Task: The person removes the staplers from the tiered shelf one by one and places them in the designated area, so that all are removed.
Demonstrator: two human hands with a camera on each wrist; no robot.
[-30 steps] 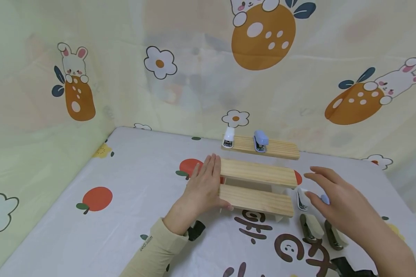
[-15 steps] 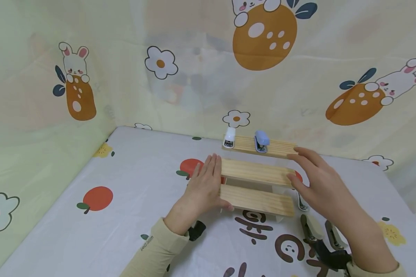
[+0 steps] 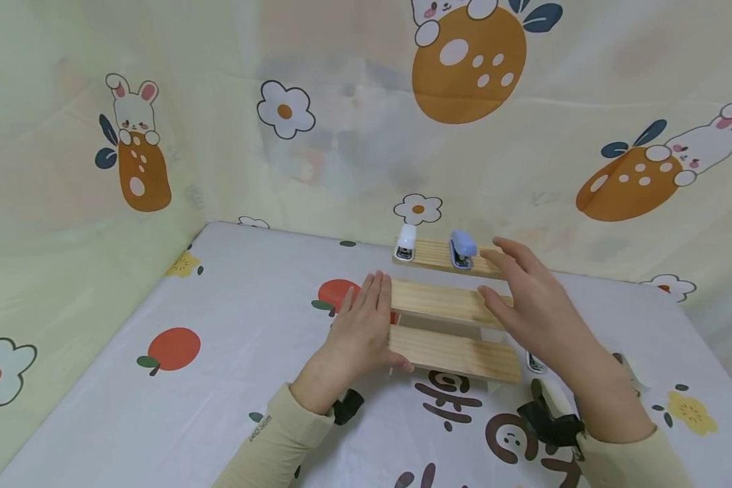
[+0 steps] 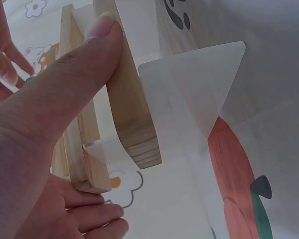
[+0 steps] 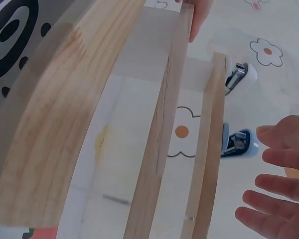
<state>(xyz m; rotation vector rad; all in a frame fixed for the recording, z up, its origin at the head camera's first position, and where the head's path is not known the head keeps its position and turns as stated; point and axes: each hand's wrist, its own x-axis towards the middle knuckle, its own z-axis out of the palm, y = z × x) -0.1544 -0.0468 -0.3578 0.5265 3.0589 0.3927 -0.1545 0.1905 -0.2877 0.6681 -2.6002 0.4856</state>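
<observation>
While the left hand (image 3: pixel 360 332) rests straight-fingered against the shelf (image 3: pixel 457 352), the empty right hand (image 3: pixel 539 308), fingers spread, could topple the blue stapler (image 3: pixel 463 248) by brushing it.

left sleeve (image 3: pixel 274 444): pale tan, tiny dark letters (image 3: pixel 259 428) too small to read | left hand (image 3: pixel 360 332): bare, chunky black piece (image 3: pixel 348 407) by wrist | right sleeve (image 3: pixel 637 461): pale tan too | right hand (image 3: pixel 533 305): bare, curvy black strap (image 3: pixel 552 425) by wrist

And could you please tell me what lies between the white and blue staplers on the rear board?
Only a bare stretch of the rear board lies between the white stapler and the blue stapler, as the head view shows.
</observation>
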